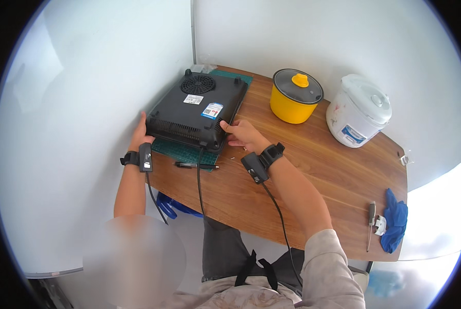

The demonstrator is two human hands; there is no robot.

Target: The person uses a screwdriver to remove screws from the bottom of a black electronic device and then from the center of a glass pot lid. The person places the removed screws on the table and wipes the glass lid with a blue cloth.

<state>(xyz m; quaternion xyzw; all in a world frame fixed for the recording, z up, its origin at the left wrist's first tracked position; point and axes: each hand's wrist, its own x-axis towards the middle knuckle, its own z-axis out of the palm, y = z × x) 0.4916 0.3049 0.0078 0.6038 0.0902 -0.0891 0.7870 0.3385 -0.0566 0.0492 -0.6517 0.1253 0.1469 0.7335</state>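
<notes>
Between the left hand and right hand, each clamped on a near corner, the upturned black appliance is being held over the green mat. If the dangling cord were being snagged, grip could be lost.

One cooktop, one pot, one pen, one screwdriver
</notes>
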